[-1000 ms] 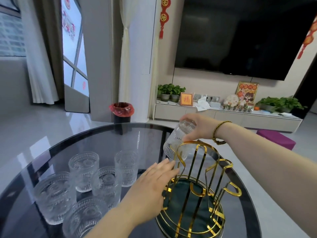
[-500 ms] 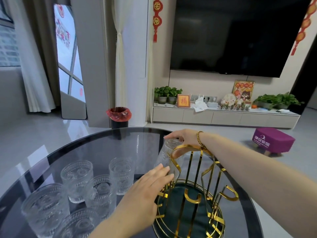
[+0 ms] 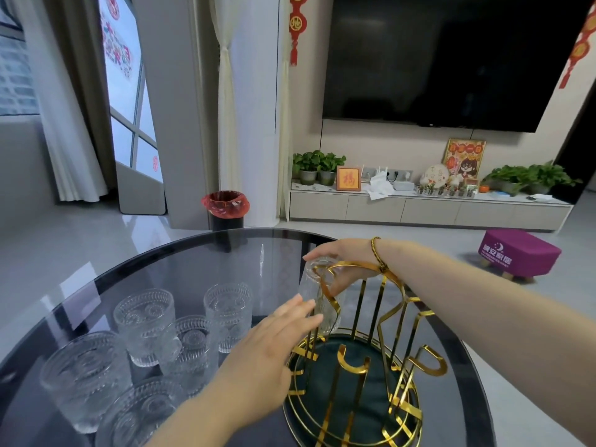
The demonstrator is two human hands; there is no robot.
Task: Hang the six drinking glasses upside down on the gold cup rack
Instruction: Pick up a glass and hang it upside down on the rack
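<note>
The gold cup rack [image 3: 371, 359] with a dark green base stands on the right part of the round glass table [image 3: 200, 262]. An upside-down clear glass [image 3: 317, 295] sits over the rack's far-left prong. My right hand [image 3: 338, 256] grips its bottom from above. My left hand [image 3: 271, 346] has its fingers spread, resting flat against the rack's left side, fingertips next to the glass. Several embossed glasses [image 3: 145, 321] stand upright in a cluster at the left of the table.
The table's dark rim curves close behind the rack. Beyond it on the floor are a bin with a red liner [image 3: 225, 208], a purple stool [image 3: 519, 253] and a low TV cabinet [image 3: 429, 208].
My right hand has lowered the upturned glass from above the rack down onto the far-left prong. My left hand stays against the rack.
</note>
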